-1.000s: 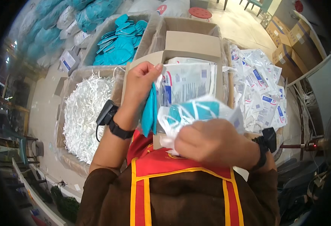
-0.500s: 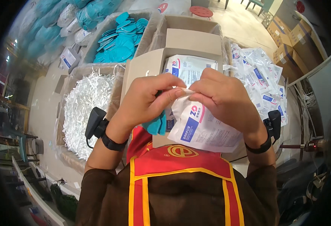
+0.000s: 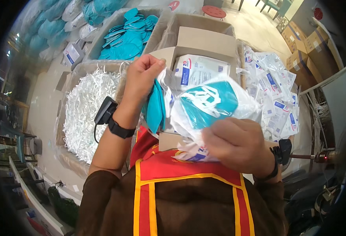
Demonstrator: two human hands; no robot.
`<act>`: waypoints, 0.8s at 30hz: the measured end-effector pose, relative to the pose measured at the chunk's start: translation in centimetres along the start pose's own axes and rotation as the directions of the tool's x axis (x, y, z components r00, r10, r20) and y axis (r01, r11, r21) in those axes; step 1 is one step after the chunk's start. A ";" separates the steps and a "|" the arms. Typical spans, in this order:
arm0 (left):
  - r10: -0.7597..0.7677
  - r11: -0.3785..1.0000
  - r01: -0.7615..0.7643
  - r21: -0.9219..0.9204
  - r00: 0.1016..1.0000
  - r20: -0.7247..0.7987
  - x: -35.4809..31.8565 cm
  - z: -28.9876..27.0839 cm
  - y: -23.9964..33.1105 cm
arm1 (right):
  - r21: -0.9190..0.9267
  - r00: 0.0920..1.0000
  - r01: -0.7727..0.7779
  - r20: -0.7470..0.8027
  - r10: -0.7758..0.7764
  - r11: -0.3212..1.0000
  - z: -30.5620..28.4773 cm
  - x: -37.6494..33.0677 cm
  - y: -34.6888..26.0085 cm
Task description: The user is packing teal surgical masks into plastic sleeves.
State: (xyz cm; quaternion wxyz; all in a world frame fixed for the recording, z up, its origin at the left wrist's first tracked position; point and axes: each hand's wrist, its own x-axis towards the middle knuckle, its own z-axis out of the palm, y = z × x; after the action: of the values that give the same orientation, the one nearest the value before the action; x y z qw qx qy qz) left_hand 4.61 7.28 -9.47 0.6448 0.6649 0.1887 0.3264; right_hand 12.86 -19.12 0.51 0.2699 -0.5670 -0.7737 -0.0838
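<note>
left hand (image 3: 143,76) pinches pouch (image 3: 212,106) edge | right hand (image 3: 238,145) grips bottom | box (image 3: 204,43) behind

Clear plastic pouch (image 3: 214,104) — teal mask (image 3: 208,105) inside — tilted, above open box.

Two hands (image 3: 141,78), one bagged teal mask (image 3: 210,104), four open boxes (image 3: 204,39).

Bright, even indoor light, soft shadows only. Glare on the clear plastic pouch (image 3: 216,104) and floor (image 3: 255,27). Strong fisheye bending, black vignette at corners. Slight blur on right hand (image 3: 240,145).
</note>
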 end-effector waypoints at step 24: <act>0.032 0.803 -0.426 0.417 0.729 0.683 -6.0 2.4 8.5 | 0.237 0.972 -0.206 -0.059 0.226 0.949 0.3 -0.1 3.4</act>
State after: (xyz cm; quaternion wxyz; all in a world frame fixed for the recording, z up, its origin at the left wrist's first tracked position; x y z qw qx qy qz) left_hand 0.49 0.65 -2.20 0.4033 0.9094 -0.0478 0.0893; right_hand 15.90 -17.91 -0.35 0.3737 -0.6093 -0.6993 0.0119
